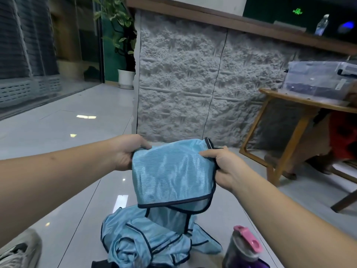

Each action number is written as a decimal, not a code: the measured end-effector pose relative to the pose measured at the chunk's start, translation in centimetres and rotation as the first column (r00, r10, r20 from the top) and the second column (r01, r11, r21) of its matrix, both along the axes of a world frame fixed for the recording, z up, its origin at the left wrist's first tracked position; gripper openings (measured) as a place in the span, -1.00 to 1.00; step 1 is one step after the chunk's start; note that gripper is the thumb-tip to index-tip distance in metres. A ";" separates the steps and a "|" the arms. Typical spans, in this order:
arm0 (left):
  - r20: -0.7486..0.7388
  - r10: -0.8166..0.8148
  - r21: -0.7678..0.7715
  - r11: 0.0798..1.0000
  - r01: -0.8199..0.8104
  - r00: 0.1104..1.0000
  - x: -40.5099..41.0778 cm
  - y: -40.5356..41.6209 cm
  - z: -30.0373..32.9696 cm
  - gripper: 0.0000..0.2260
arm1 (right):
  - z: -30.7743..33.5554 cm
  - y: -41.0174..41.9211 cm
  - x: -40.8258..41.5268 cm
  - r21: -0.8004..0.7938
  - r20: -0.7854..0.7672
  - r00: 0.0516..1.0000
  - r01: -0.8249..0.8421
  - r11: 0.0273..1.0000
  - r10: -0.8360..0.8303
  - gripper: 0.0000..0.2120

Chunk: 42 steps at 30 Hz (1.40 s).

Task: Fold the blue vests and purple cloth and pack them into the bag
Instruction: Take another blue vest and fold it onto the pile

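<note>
I hold a light blue mesh vest (172, 175) with dark trim up in the air, folded over so its lower edge hangs down. My left hand (127, 151) grips its upper left corner, and my right hand (222, 167) grips its upper right edge by the dark trim. Below it, a heap of more blue vests (154, 240) lies crumpled on the tiled floor. A bit of purple cloth (258, 265) shows at the bottom edge, right of the heap. I see no bag that I can make out.
A bottle with a pink lid (243, 246) stands on the floor by the heap. A wooden table (301, 105) with a clear plastic box (320, 78) is at the right. A grey textured wall (193, 84) faces me; a shoe (19, 250) is lower left.
</note>
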<state>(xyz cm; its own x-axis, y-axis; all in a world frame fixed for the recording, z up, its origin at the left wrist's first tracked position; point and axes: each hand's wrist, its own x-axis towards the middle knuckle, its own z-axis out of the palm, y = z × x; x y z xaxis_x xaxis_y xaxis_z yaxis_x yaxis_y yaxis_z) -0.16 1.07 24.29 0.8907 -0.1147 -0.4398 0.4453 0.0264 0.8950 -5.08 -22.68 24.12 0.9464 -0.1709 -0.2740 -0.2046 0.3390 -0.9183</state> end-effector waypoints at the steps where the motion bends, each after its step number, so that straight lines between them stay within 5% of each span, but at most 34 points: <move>1: 0.002 -0.006 -0.039 0.999 0.006 1.000 0.1 0.1 0.1 -0.68 | 0.1 -0.1 0.2 0.032 0.024 1.000 0.020 0.999 -0.021 0.04; 5: 0.164 -0.088 -0.239 0.963 0.126 0.982 0.4 0.6 0.2 -0.45 | 0.8 0.0 0.1 0.099 0.077 0.997 -0.010 0.995 0.002 0.08; 16: 0.286 -0.260 0.230 0.953 0.197 0.922 -0.7 -1.1 0.5 -0.67 | 1.5 -0.3 0.7 -0.031 0.129 0.989 -0.074 0.997 0.078 0.15; 19: 0.269 -0.388 0.486 0.845 0.223 0.882 -1.4 -1.8 0.5 -0.53 | 1.4 -0.1 0.6 -0.028 0.160 0.985 -0.063 0.998 0.067 0.16; 22: 0.254 -0.415 0.632 0.755 0.174 0.874 -1.2 -2.0 -0.1 -0.64 | 1.3 0.1 0.5 -0.029 0.188 0.981 -0.052 0.998 0.057 0.18; 25: 0.229 -0.469 0.792 0.599 0.116 0.853 -0.6 -1.8 -0.5 -0.77 | 0.8 0.1 0.9 -0.047 0.196 0.979 -0.037 0.998 0.046 0.19; 31: 0.129 -0.602 0.974 0.227 0.014 0.788 -1.0 -2.1 0.6 -0.67 | -0.7 -0.5 1.5 -0.229 0.149 0.989 0.013 0.973 0.021 0.06; 34: 0.254 -0.635 0.956 0.278 -0.091 0.729 -0.4 -1.5 1.2 -0.79 | -0.7 -1.3 1.8 -0.466 0.014 0.995 -0.085 0.881 0.103 -0.21; 36: 0.354 -0.609 0.910 0.401 -0.110 0.710 -0.2 -1.0 1.7 -0.77 | 0.2 -1.8 1.1 -0.667 -0.224 0.937 -0.348 0.659 0.268 -0.41; 38: 0.396 -0.593 0.866 0.494 -0.072 0.701 -0.2 -0.7 1.9 -0.75 | 1.2 -2.2 0.5 -0.784 -0.455 0.835 -0.540 0.306 0.310 -0.14; 39: 0.395 -0.606 0.860 0.508 -0.047 0.690 -0.4 -0.7 2.1 -0.79 | 1.5 -2.0 0.2 -0.823 -0.455 0.830 -0.530 0.203 0.321 0.03; 42: 0.346 -0.658 0.878 0.479 0.017 0.669 -1.0 -1.3 2.3 -0.94 | 1.3 0.7 -0.9 -0.852 -0.225 0.791 -0.443 0.278 0.569 0.04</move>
<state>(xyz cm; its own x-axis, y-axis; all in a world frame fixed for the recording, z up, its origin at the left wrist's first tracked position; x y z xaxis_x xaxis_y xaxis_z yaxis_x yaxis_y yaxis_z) -1.16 -0.23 26.62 0.9206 -0.3856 0.0615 -0.3669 -0.8004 0.4741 -5.98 -21.96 25.42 0.9397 0.2794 -0.1971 0.0760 -0.7326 -0.6764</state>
